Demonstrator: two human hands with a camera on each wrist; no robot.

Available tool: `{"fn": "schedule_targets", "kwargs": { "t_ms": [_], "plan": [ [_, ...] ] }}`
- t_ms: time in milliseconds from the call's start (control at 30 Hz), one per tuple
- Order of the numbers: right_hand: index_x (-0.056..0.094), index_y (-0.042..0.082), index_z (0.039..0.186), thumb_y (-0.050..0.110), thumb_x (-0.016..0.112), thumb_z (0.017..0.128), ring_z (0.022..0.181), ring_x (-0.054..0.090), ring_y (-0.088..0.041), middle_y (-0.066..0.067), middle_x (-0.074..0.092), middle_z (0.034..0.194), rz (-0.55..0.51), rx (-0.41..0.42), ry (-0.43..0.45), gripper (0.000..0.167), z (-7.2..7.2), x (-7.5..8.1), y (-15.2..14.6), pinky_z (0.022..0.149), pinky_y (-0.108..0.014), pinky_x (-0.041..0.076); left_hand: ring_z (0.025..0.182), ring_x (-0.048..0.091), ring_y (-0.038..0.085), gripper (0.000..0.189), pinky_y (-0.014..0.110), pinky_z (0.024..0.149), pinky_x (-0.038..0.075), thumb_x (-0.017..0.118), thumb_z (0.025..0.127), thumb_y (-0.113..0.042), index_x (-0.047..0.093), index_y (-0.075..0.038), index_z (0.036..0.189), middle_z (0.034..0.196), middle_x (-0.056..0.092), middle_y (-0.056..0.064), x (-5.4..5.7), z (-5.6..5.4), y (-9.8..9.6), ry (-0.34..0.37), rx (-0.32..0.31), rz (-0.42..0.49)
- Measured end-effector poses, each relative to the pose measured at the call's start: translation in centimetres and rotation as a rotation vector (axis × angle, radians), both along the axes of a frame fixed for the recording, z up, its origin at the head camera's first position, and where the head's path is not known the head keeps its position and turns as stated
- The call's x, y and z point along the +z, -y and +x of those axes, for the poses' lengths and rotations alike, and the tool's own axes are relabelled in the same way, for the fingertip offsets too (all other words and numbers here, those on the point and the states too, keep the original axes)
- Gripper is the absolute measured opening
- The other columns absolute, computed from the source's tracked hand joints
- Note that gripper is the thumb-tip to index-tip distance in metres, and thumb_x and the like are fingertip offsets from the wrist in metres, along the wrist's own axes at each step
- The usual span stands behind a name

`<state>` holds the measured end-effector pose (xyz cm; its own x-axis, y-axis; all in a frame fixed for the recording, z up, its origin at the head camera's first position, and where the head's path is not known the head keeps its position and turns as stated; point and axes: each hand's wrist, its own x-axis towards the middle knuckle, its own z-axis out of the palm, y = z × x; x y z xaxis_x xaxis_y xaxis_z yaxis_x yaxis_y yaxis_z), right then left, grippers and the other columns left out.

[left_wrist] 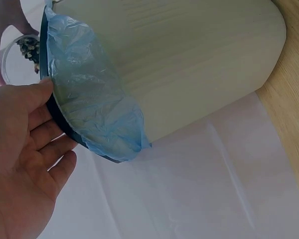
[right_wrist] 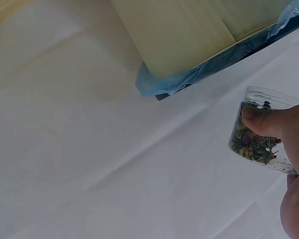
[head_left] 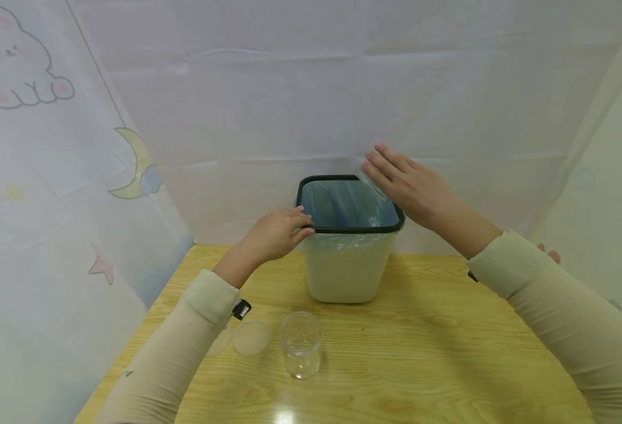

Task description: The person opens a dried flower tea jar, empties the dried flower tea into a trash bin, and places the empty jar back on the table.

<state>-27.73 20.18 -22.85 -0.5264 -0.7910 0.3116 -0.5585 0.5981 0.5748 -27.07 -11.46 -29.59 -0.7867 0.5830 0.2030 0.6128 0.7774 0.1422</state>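
A cream trash bin (head_left: 345,271) with a black rim (head_left: 356,230) stands on the table, lined with a blue plastic bag (left_wrist: 89,94). My left hand (head_left: 278,233) pinches the rim at its near left corner, thumb on one side and fingers on the other in the left wrist view. Above the bin's right side, my right hand (head_left: 409,185) holds a clear jar (right_wrist: 284,102) tilted over the opening. Dried herb-like bits (right_wrist: 254,142), dark green and reddish, lie inside this jar. In the head view the hand covers most of it.
A second clear jar (head_left: 301,347) stands upright on the wooden table (head_left: 422,365) in front of the bin. Two clear round lids (head_left: 251,338) lie left of it, one partly behind the left sleeve. Pale printed cloth (head_left: 237,106) hangs behind and at the sides.
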Motion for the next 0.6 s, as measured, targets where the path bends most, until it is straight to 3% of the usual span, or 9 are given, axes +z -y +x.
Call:
{"fn": "schedule_targets", "kwargs": {
  "t_ms": [600],
  "plan": [
    [0.029, -0.001, 0.158, -0.017, 0.069, 0.085, 0.154, 0.016, -0.038, -0.021, 0.025, 0.164, 0.009, 0.007, -0.018, 0.085, -0.13, -0.11, -0.38, 0.123, -0.048, 0.022, 0.147, 0.038, 0.022, 0.041, 0.046, 0.117, 0.037, 0.052, 0.106, -0.038, 0.065, -0.014, 0.137, 0.148, 0.056, 0.004, -0.13, 0.07, -0.23, -0.001, 0.002, 0.006]
  ]
}}
